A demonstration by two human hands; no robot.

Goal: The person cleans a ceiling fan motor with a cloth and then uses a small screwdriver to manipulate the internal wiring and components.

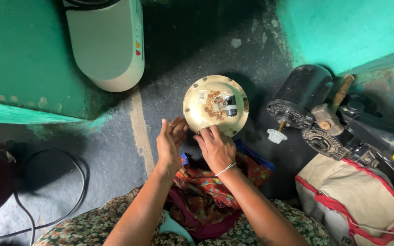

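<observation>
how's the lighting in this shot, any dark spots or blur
Head view: soft daylight falls evenly on the round cream disc and both the left hand and right hand, all sharp; the floor at top centre and the left edge sink into deep shadow; edges bend with wide-angle distortion.

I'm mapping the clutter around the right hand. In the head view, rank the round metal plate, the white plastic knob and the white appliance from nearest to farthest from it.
1. Round metal plate: touched by the right hand, just ahead.
2. White plastic knob: to its right, on the floor.
3. White appliance: far upper left, by the green wall.
</observation>
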